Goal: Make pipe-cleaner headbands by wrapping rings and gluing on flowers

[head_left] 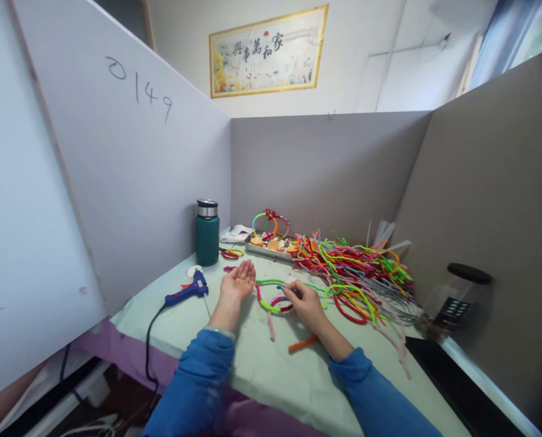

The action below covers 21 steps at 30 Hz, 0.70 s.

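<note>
My left hand (240, 283) lies palm up with its fingers stretched out, holding nothing, left of a ring of coiled pipe cleaners (263, 304) in pink, lime green and purple. At the ring's right side, my right hand (305, 302) has thumb and fingers pinched together. What is between those fingertips is too small to tell; a bit of blue shows beside them. A green coiled pipe cleaner (271, 281) runs along the far side of the ring. Closer to me lie a pink pipe cleaner piece (271, 326) and an orange coiled piece (301, 344).
A blue glue gun (186, 291) with a trailing cord lies left, before a green bottle (207, 238) and scissors (229, 254). Behind stands a metal tray (271, 251) with finished rings. A pipe cleaner heap (352, 261), red-handled scissors (350, 311) and a clear jar (457, 300) are right.
</note>
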Each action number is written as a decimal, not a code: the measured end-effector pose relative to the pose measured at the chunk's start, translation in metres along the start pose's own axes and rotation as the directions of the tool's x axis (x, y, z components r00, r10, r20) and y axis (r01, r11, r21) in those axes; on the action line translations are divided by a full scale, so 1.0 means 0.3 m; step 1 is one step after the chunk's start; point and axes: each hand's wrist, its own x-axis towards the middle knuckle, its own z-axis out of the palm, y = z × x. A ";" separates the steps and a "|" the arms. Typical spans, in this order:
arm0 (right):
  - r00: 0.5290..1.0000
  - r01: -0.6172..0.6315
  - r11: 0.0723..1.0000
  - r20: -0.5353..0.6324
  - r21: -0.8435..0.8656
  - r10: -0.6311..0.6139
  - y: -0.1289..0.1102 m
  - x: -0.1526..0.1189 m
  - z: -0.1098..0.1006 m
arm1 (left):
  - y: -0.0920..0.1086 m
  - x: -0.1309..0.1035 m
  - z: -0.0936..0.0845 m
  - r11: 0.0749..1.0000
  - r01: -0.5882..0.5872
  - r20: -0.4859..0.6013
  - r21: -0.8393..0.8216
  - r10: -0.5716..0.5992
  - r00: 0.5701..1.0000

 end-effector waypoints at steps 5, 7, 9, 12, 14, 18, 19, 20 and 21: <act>1.000 0.020 1.000 -0.001 -0.003 -0.020 0.000 -0.002 0.000 | -0.002 0.000 0.000 0.999 0.008 -0.009 0.037 -0.007 1.000; 1.000 0.022 1.000 0.000 -0.009 -0.022 0.002 -0.002 0.001 | -0.004 0.001 0.000 0.999 0.012 -0.003 0.051 -0.012 1.000; 1.000 0.024 1.000 0.005 -0.015 -0.024 0.005 -0.002 0.001 | -0.008 0.002 0.001 0.997 0.012 0.003 0.070 -0.012 1.000; 1.000 0.030 0.999 0.006 -0.028 -0.030 0.008 -0.001 0.001 | -0.015 0.000 0.005 0.995 0.004 -0.009 0.100 -0.003 1.000; 1.000 0.031 0.999 0.005 -0.039 -0.031 0.009 -0.002 0.001 | -0.019 -0.003 0.009 0.994 0.000 -0.020 0.111 0.002 1.000; 0.999 0.032 0.998 0.019 -0.049 -0.031 0.010 -0.003 0.000 | -0.023 -0.006 0.012 0.991 -0.003 -0.025 0.137 0.007 1.000; 0.999 0.035 0.998 0.022 -0.047 -0.034 0.010 -0.003 0.000 | -0.024 -0.005 0.012 0.988 -0.005 -0.021 0.152 0.008 1.000; 0.999 0.036 0.998 0.023 -0.045 -0.035 0.011 -0.003 0.000 | -0.025 -0.006 0.011 0.985 -0.008 -0.014 0.172 0.010 1.000; 0.999 0.034 0.998 0.022 -0.044 -0.033 0.012 -0.002 0.000 | -0.027 -0.006 0.010 0.980 -0.014 -0.003 0.199 0.015 1.000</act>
